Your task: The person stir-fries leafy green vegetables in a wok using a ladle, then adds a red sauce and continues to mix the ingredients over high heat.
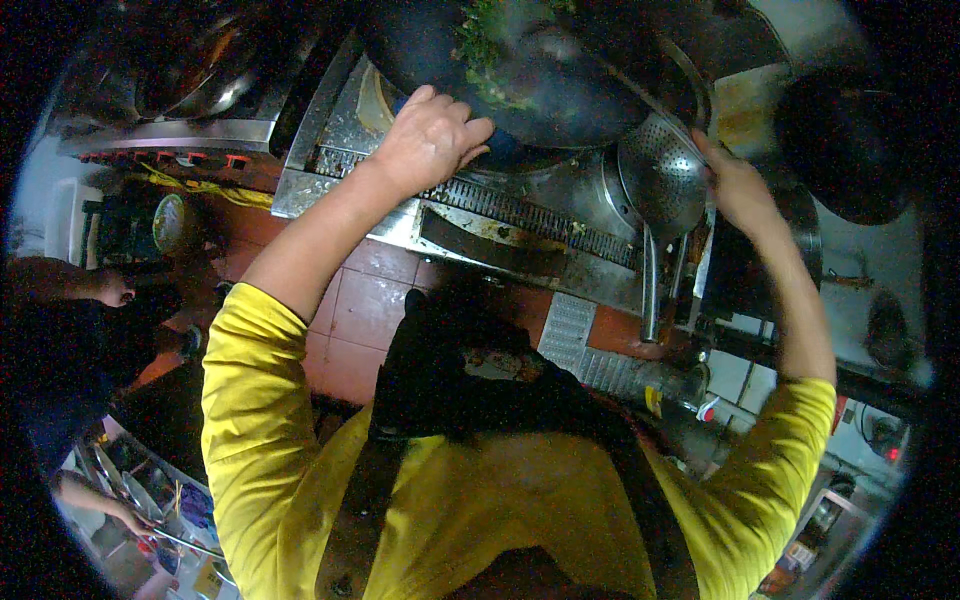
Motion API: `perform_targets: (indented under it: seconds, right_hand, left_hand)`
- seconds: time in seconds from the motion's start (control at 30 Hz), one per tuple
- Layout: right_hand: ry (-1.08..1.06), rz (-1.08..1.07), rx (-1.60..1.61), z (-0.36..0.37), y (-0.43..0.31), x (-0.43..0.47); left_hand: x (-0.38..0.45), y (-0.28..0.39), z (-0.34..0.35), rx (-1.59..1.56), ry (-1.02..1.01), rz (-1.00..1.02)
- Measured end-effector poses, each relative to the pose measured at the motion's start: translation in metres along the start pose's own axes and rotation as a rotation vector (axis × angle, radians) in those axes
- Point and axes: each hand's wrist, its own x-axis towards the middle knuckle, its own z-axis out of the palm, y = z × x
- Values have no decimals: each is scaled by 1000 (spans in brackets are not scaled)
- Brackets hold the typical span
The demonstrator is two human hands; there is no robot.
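A large dark wok [592, 112] stands on the metal range at the top, with leafy green food [487, 52] and a haze over it. My left hand [439, 135] is closed at the wok's near left rim, over a bit of blue cloth [499, 150]; the wok's handle is hidden. My right hand [724, 176] is closed around a long thin handle [637, 90] that slants up and left into the wok; the tool's head is not clear. Below and beside that hand lies a perforated metal strainer ladle [664, 176], its handle pointing towards me.
A slotted drain grate [532, 217] runs along the range's front edge [390, 229]. At the upper left is another wok [187, 82]. A dark round pan [840, 142] is at the right. Other people's arms [75, 285] show at the left. Red floor tiles [367, 300] lie below.
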Motion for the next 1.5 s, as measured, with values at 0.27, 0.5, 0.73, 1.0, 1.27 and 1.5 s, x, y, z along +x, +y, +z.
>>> perform_targets:
  seconds: [0.27, 0.5, 0.73, 1.0, 1.27, 1.5]
  right_hand:
    - [-58, -71, -115, -12, -4, -30]
    - [58, -20, -135, -3, -3, 13]
    - [133, -113, -26, 40, 23, 38]
    - [52, -179, 188, -9, 7, -7]
    - [86, -140, 206, 38, -29, 61]
    - [-252, 58, 376, -23, -20, -31]
  left_hand:
    - [0, 0, 3, 7, 31, 4]
    - [-1, 0, 3, -10, 51, 3]
    - [-2, 1, 6, 30, 88, -9]
    - [-1, 0, 3, 12, 58, -21]
    - [-7, -6, 17, 38, 24, -20]
    - [5, 7, 1, 39, -17, -20]
